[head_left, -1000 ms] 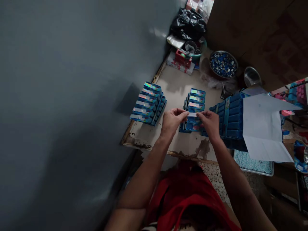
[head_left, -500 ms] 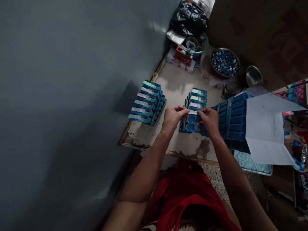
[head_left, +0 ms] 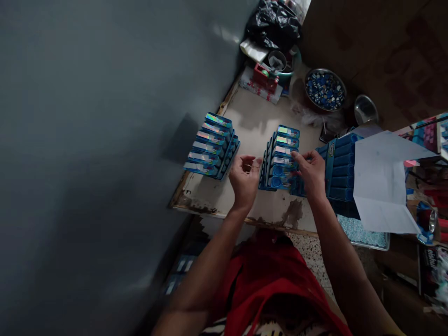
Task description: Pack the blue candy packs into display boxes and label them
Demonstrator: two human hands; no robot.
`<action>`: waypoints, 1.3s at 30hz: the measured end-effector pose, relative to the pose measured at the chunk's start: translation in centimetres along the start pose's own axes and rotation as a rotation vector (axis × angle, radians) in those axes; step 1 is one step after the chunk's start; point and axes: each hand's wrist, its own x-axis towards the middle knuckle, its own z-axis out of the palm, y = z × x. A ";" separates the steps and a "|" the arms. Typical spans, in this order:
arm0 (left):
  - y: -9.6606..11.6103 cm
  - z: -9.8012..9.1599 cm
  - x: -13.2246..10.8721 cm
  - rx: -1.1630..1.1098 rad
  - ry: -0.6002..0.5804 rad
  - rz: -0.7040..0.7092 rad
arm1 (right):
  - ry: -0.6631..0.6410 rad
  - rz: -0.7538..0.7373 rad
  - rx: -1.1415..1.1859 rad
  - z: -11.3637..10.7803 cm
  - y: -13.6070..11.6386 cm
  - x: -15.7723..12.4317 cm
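Observation:
A stepped stack of blue plastic packs [head_left: 284, 173] lies on the table between my hands. Its upper packs carry shiny whitish strips [head_left: 280, 160], while the two nearest show round blue ends. My left hand [head_left: 245, 179] hovers just left of this stack, fingers loosely curled and apart, with nothing visible in them. At the stack's right edge, my right hand [head_left: 311, 171] has its fingers parted, the fingertip touching or very close to a strip's end. Farther left sits a second stepped stack of blue packs [head_left: 212, 144], each topped with a shiny strip.
Blue tubes [head_left: 342, 170] lie bundled at right beside white paper [head_left: 376, 182]. Behind are a metal bowl of blue and white caps [head_left: 325, 89], an empty bowl [head_left: 366, 110], a red tape dispenser [head_left: 265, 78] and a black bag [head_left: 273, 25]. A grey wall [head_left: 105, 140] borders the left.
The whitish strip held between both hands now lies on the fourth pack of the middle stack. My hands have let go and moved apart, left hand leftward and right hand slightly right.

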 end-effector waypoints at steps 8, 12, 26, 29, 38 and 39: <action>3.8 -1.5 -5.3 -0.248 -0.393 -0.230 | -0.049 -0.018 0.022 1.3 -0.7 -1.5; 4.3 -2.2 -5.0 -0.250 -0.349 -0.256 | -0.068 0.004 0.008 0.1 -0.8 -2.3; 4.9 -2.0 2.8 0.462 -0.566 -0.043 | -0.027 -0.079 -0.094 -0.3 2.7 -2.7; 4.9 -1.9 3.4 0.455 -0.576 -0.054 | -0.032 -0.073 -0.194 0.1 2.7 -2.1; 3.6 -1.9 3.6 0.383 -0.550 -0.186 | -0.039 -0.111 -0.373 0.3 2.6 -2.1; 3.2 -1.8 3.8 0.371 -0.550 -0.196 | -0.035 -0.118 -0.413 0.3 2.5 -2.0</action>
